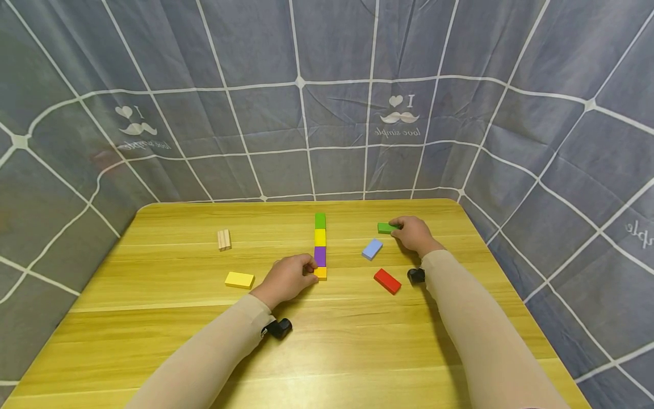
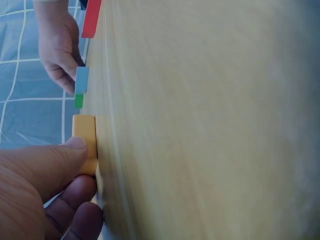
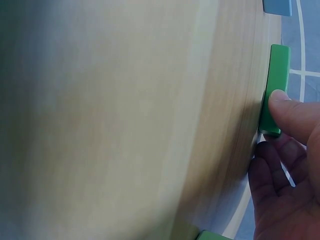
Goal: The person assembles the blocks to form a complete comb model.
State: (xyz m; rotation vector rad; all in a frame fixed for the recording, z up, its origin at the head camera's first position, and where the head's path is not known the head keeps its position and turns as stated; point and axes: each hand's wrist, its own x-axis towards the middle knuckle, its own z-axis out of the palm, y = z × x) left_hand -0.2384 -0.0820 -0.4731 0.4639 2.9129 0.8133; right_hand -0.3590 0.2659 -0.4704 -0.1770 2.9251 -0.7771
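Observation:
A row of blocks runs away from me at mid-table: an orange block (image 1: pixel 321 274) nearest, then a purple block (image 1: pixel 319 256), a yellow block (image 1: pixel 319 237) and a green block (image 1: pixel 319 220). My left hand (image 1: pixel 290 276) pinches the orange block at the row's near end; the left wrist view shows the thumb (image 2: pixel 76 144) pressed on its side. To the right, my right hand (image 1: pixel 415 234) grips a second green block (image 1: pixel 385 228) by its right end, thumb on the near face in the right wrist view. This block lies flat on the table.
Near the right hand lie a blue block (image 1: pixel 372 249) and a red block (image 1: pixel 387 281). On the left are another yellow block (image 1: pixel 239 279) and a plain wood-coloured piece (image 1: pixel 224 240). A grey checked curtain (image 1: pixel 337 113) hangs behind the wooden table (image 1: pixel 327 352).

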